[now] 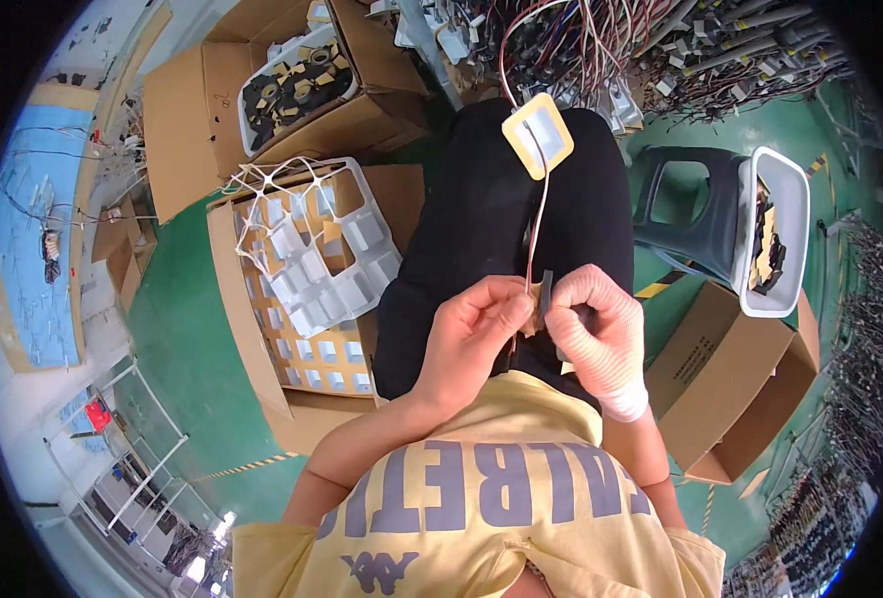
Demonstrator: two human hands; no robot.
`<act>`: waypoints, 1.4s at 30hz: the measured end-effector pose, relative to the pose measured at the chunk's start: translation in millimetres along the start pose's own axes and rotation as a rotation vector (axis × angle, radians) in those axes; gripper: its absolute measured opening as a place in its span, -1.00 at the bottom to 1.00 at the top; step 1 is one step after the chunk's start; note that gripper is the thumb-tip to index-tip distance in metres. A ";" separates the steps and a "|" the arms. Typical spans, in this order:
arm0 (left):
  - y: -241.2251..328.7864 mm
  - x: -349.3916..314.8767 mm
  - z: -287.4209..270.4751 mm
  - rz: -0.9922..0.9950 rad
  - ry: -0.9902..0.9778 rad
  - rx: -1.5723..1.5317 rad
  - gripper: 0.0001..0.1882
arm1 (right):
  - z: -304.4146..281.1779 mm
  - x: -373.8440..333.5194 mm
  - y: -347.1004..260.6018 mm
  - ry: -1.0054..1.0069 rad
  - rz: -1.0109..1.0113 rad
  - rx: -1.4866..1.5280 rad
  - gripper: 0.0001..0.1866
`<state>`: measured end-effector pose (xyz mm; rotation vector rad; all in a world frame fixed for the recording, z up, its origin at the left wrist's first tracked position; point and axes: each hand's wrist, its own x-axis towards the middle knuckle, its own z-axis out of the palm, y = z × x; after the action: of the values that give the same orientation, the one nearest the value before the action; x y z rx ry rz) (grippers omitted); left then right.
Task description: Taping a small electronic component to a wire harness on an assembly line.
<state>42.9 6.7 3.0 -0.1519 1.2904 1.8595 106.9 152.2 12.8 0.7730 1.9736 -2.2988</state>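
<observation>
Both of my hands meet over my lap, at the near end of a thin pinkish-white cable [536, 231]. My left hand [469, 337] is closed, thumb and forefinger pinching this cable beside a small brown piece [534, 309]. In my closed right hand [601, 334], a narrow dark grey strip [547, 291] stands up between the fingertips, close against the cable. Farther along, a small square pad [538, 137] with a yellow-tan border and pale centre rests on my dark trousers, touching the cable. Fingers partly hide where strip and cable meet.
Left stands an open carton [252, 319] with white moulded trays [337, 254]; beyond it, another carton [187, 125] holds a tub of black and tan pieces. Right are a grey stool [686, 199], a white tub [792, 214] and a carton [725, 374]. Cable bundles [601, 45] lie ahead.
</observation>
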 end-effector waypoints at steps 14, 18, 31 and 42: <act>11.0 4.5 -25.6 0.027 0.111 0.396 -0.85 | 0.4 35.1 36.6 -0.120 0.323 0.499 -0.78; 8.4 1.4 -23.2 0.120 0.151 0.271 -0.73 | 10.5 42.0 35.9 -0.180 0.377 0.543 -0.80; 15.7 1.3 -23.2 0.016 0.113 0.172 -0.61 | 10.8 45.6 35.4 -0.278 0.348 0.559 -0.78; 6.1 2.4 -26.8 -0.096 0.045 0.049 -0.81 | 19.7 30.0 29.3 -0.115 0.299 0.498 -0.75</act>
<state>27.8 -14.5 -6.3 -0.2272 1.3355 1.7508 83.1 136.9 -23.8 0.8602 1.1493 -2.5892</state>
